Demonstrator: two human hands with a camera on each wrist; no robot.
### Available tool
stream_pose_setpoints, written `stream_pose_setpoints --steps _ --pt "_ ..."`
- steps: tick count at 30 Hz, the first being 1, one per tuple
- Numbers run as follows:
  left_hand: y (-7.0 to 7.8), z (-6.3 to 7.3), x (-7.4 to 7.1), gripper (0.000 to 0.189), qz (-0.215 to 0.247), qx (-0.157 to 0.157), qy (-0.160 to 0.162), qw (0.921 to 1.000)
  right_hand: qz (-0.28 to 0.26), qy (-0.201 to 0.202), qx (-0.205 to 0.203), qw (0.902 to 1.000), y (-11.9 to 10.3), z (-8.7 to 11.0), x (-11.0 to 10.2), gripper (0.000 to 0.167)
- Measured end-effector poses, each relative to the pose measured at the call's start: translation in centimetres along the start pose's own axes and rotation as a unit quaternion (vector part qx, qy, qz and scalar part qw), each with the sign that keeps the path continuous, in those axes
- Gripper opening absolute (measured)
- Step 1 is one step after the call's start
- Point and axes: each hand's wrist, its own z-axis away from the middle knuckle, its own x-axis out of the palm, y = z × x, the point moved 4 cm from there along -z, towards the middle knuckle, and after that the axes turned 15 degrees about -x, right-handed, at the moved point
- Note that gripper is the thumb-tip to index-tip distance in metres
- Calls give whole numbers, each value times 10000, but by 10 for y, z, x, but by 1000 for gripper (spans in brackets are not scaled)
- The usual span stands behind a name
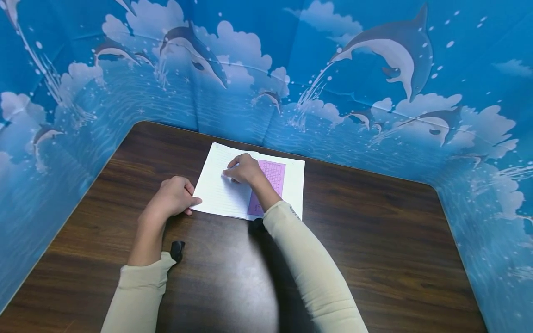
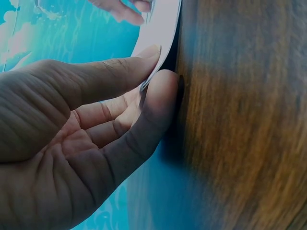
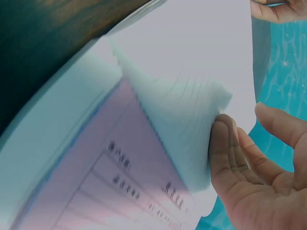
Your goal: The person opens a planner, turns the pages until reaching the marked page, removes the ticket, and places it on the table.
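An open notebook [image 1: 216, 192] with lined white pages lies near the table's far edge. Along its middle, over the right-hand page, is a purple sheet printed with a grid [image 1: 275, 175], partly covered by the right forearm. My left hand [image 1: 172, 196] pinches the notebook's near left corner, thumb on top and index finger beneath, as the left wrist view shows. Reaching across, my right hand [image 1: 245, 170] touches the left-hand page. In the right wrist view its fingers [image 3: 223, 153] rest against a curled white page [image 3: 184, 124], the thumb standing apart.
The dark wooden table [image 1: 374, 240] extends to both sides and in front of the notebook. A blue curtain with dolphins [image 1: 258, 83] hangs behind the table's far edge. Each wrist carries a small black device, such as the left one [image 1: 177, 250].
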Motion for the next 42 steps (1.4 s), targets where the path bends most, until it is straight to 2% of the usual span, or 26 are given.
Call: stream_pose_setpoints --steps 9,17,30,39,42 --pt "0 0 0 22 18 71 22 10000 -256 375 22 9990 0 6 -16 21" --pt "-1 0 -1 23 -20 132 33 9999 -302 335 4 9990 1 9 -28 24" --pt "-1 0 0 24 -39 104 -43 9999 -329 284 290 9986 19 15 -53 28" --pt "-1 1 -1 23 -90 155 -45 9998 -165 602 443 9971 36 20 -71 25" --pt "-1 1 0 23 -101 180 -52 9998 46 752 500 9959 42 22 -77 21"
